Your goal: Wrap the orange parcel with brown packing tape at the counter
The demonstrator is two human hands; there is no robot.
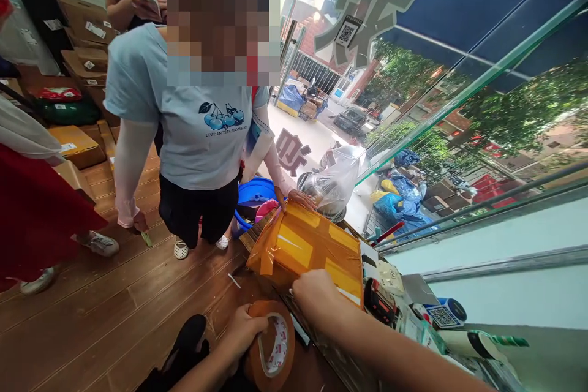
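My left hand point(245, 331) grips a wide roll of brown packing tape point(279, 348), with the thumb at its white printed core. My right hand point(315, 291) is closed in a fist by the near side of a box point(316, 245) wrapped in yellow-brown tape. Whatever the fist holds is hidden, apart from a tiny pale bit at its edge. A loose flap of tape point(270, 245) hangs at the box's left corner. Another person's hand point(301, 198) rests on the far edge of the box.
A person in a light blue T-shirt point(184, 135) stands beyond the box, beside a blue tub point(257, 190). To the right, a barcode scanner point(380, 300) and a blue QR-code device point(448, 313) lie among clutter under the window. Cartons point(76, 146) stand at the left.
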